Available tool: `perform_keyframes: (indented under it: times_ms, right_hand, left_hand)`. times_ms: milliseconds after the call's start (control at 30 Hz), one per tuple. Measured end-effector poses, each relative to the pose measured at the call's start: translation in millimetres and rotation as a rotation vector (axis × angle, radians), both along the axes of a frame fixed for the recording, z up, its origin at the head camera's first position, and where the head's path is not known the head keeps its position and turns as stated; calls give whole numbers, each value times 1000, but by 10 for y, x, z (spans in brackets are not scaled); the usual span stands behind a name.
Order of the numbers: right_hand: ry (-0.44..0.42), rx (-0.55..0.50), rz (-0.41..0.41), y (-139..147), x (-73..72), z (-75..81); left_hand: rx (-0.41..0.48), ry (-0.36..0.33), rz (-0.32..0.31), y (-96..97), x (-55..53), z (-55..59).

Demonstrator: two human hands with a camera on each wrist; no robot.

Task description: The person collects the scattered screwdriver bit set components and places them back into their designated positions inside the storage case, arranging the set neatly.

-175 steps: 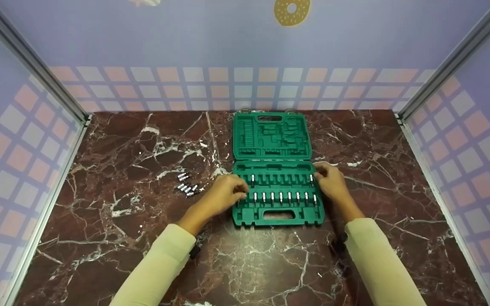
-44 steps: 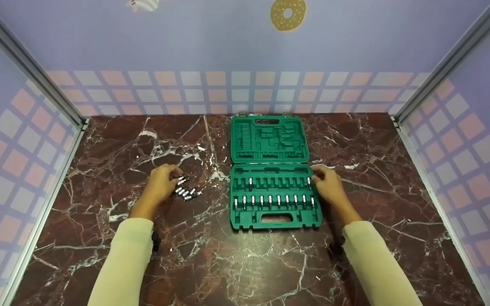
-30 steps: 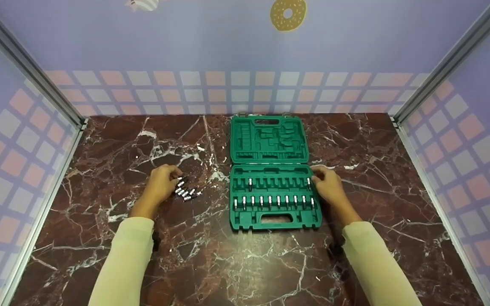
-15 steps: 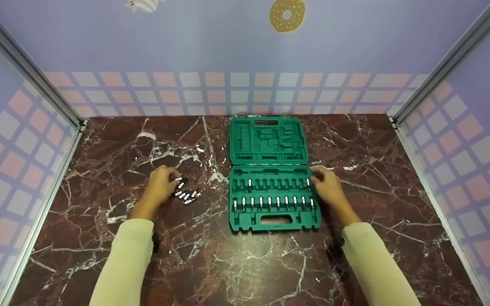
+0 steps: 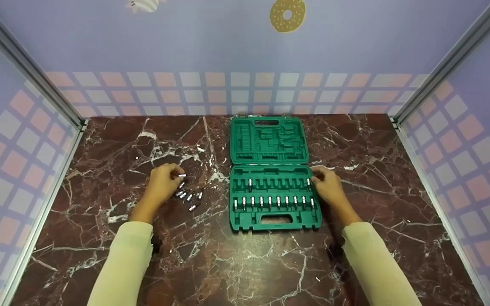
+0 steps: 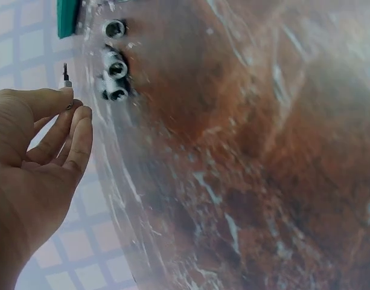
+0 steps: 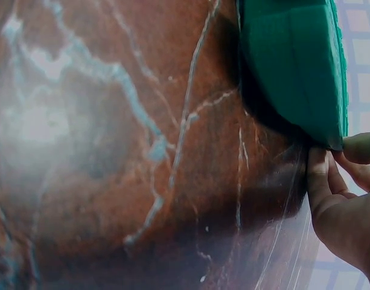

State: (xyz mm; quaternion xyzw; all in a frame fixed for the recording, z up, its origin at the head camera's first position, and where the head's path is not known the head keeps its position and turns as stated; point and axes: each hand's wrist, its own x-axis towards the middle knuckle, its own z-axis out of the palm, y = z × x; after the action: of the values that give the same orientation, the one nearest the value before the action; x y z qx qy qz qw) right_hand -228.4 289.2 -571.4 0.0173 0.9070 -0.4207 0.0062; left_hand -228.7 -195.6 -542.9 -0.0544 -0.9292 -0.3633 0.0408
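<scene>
My left hand [image 5: 162, 183] pinches a small silver bit socket [image 5: 182, 175] between thumb and fingertips. In the left wrist view, the dark tip of that bit socket [image 6: 66, 77] sticks up past the thumb. Several loose bit sockets [image 5: 193, 207] lie scattered on the table beside this hand. To the right, a green tool case [image 5: 245, 220] lies unfolded, its front half carrying a nearly full lower row of bit sockets and two in the upper row. My right hand [image 5: 329, 186] grips the case's right edge, thumb above and fingers at the side in the right wrist view.
The case's raised lid half [image 5: 269, 146], with moulded recesses, lies toward the back wall. Dark red marbled table [image 5: 245, 267] surrounds everything. Patterned panels [image 5: 185, 42] bound it at the back and both sides.
Since the earliest frame, my left hand has moved from the case's lower row to the loose pile. It now lifts a bit socket, and the others have spread apart. My right hand stays put.
</scene>
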Motion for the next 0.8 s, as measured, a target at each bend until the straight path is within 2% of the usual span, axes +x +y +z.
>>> perform_keyframes:
  times_ms: [400,667,800]
  right_hand:
    - [0,-2,-4,-6,-14,-5]
    - [-30,-15,-3,-4,5,14]
    - [-28,-28,3,-5,15,18]
  left_hand:
    - [83,27,-42,231,43,189]
    - [149,0,-78,448,73,304]
    - [165,3,-115,567,84,373]
